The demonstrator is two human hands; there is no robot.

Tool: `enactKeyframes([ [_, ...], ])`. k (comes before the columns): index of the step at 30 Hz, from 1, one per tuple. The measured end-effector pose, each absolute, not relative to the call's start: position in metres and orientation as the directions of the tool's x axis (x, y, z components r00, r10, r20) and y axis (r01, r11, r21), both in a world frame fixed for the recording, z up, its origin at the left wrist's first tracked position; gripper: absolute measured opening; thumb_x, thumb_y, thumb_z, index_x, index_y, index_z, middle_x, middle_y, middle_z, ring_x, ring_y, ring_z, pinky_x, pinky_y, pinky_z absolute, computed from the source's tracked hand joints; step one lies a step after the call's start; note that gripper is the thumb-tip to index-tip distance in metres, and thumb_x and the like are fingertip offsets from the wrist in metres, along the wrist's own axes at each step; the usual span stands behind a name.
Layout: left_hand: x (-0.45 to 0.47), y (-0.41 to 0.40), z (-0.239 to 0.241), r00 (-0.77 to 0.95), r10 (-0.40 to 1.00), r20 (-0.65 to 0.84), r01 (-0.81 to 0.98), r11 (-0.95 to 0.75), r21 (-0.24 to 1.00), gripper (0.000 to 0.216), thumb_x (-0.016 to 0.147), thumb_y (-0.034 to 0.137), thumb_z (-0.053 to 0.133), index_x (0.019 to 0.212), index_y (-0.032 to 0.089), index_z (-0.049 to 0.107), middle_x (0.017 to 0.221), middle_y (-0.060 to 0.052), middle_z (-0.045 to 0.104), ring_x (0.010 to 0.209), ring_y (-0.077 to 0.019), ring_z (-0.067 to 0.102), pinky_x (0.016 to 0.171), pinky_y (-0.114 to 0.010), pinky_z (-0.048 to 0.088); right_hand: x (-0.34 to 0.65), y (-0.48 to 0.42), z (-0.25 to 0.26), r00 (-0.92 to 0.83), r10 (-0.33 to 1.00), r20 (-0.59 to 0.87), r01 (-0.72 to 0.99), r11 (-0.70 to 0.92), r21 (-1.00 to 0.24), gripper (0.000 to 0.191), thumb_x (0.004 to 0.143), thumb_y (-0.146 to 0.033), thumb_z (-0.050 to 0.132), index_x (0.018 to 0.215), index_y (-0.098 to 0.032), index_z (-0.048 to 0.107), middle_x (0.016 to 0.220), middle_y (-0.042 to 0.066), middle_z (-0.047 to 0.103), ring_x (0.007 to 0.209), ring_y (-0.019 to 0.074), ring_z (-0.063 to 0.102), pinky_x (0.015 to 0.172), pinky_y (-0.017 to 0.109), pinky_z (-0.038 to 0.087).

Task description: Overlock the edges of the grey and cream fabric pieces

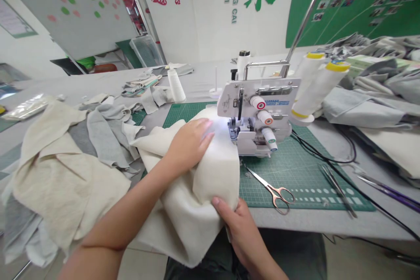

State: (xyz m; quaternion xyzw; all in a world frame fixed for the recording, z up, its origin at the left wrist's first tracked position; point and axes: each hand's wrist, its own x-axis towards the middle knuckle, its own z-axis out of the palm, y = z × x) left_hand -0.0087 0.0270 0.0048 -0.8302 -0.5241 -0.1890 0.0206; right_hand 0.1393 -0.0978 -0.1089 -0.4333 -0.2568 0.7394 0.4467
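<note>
A cream fabric piece [215, 170] lies folded in front of a white overlock sewing machine [259, 109], its far edge under the lit needle area. My left hand [190, 142] rests flat on top of the fabric, fingers stretched toward the machine. My right hand [238, 223] grips the fabric's near lower edge at the table front, thumb on top and fingers tucked under the cloth.
Scissors [274, 190] and tweezers [337, 188] lie on the green cutting mat [305, 170]. Thread cones [320, 85] stand to the machine's right. Cream and grey fabric pieces [72, 157] pile at the left, grey cloth [370, 96] at the right. Black cables [337, 157] cross the mat.
</note>
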Motion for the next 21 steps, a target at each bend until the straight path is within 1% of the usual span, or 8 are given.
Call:
enactKeyframes([
  [2,-0.024,0.005,0.006,0.292,0.898,0.328,0.914,-0.363,0.18,0.024,0.096,0.023,0.043,0.109,0.015,0.061,0.109,-0.01,0.067,0.104,-0.0248,0.063,0.093,-0.038,0.049,0.139,-0.097,-0.107,-0.253,0.885,-0.392,-0.439,-0.466,-0.769,0.048,0.072,-0.051,0.08,0.099,-0.013,0.075,0.094,0.011,0.076,0.09,0.0269,0.068,0.083,0.035,0.052],
  [4,-0.041,-0.017,0.004,0.254,0.933,0.255,0.935,-0.305,0.182,0.017,0.094,0.023,0.046,0.1,0.019,0.061,0.1,-0.007,0.067,0.094,-0.0236,0.065,0.086,-0.037,0.052,0.139,-0.096,-0.105,-0.28,0.883,-0.376,-0.445,-0.466,-0.764,0.047,0.073,-0.051,0.079,0.098,-0.012,0.075,0.094,0.012,0.076,0.091,0.0273,0.068,0.083,0.036,0.053],
  [7,-0.057,-0.036,-0.003,0.266,0.946,0.188,0.944,-0.295,0.147,0.024,0.088,0.022,0.055,0.111,0.021,0.058,0.11,-0.008,0.067,0.102,-0.0254,0.064,0.09,-0.039,0.052,0.138,-0.094,-0.103,-0.293,0.874,-0.388,-0.467,-0.485,-0.739,0.047,0.072,-0.05,0.081,0.101,-0.013,0.073,0.097,0.012,0.077,0.092,0.0277,0.069,0.083,0.037,0.053],
  [10,-0.062,-0.032,-0.015,0.256,0.946,0.197,0.954,-0.28,0.103,0.036,0.086,0.024,0.06,0.121,0.02,0.054,0.119,-0.01,0.065,0.11,-0.0276,0.062,0.094,-0.04,0.05,0.135,-0.091,-0.102,-0.279,0.866,-0.414,-0.481,-0.5,-0.721,0.052,0.067,-0.048,0.084,0.104,-0.014,0.072,0.101,0.012,0.076,0.093,0.0286,0.069,0.086,0.04,0.052],
  [12,-0.06,-0.022,-0.022,0.214,0.957,0.195,0.966,-0.237,0.101,0.032,0.086,0.026,0.06,0.117,0.02,0.056,0.113,-0.009,0.067,0.102,-0.0264,0.065,0.086,-0.037,0.051,0.134,-0.089,-0.101,-0.267,0.869,-0.417,-0.481,-0.495,-0.723,0.054,0.066,-0.047,0.086,0.105,-0.014,0.071,0.103,0.013,0.076,0.094,0.0292,0.069,0.088,0.042,0.052],
  [15,-0.054,-0.01,-0.028,0.181,0.964,0.193,0.974,-0.204,0.103,0.011,0.088,0.024,0.054,0.095,0.02,0.061,0.093,-0.005,0.069,0.082,-0.0229,0.066,0.072,-0.032,0.05,0.133,-0.087,-0.1,-0.265,0.874,-0.408,-0.483,-0.486,-0.728,0.054,0.067,-0.047,0.085,0.106,-0.013,0.071,0.105,0.014,0.076,0.095,0.0297,0.069,0.089,0.043,0.051],
  [18,-0.053,-0.004,-0.026,0.172,0.961,0.215,0.975,-0.198,0.102,0.016,0.089,0.021,0.049,0.078,0.021,0.059,0.079,-0.003,0.067,0.073,-0.0215,0.064,0.066,-0.03,0.046,0.134,-0.085,-0.096,-0.271,0.878,-0.394,-0.478,-0.478,-0.737,0.053,0.068,-0.047,0.084,0.106,-0.012,0.072,0.105,0.014,0.076,0.094,0.0291,0.069,0.089,0.043,0.051],
  [21,-0.062,0.004,-0.015,0.128,0.949,0.287,0.981,-0.164,0.106,0.016,0.09,0.02,0.046,0.089,0.02,0.061,0.092,-0.006,0.069,0.083,-0.0223,0.064,0.073,-0.031,0.047,0.136,-0.083,-0.091,-0.275,0.885,-0.375,-0.464,-0.464,-0.755,0.049,0.069,-0.048,0.084,0.102,-0.013,0.075,0.1,0.012,0.078,0.092,0.0278,0.07,0.086,0.04,0.052],
])
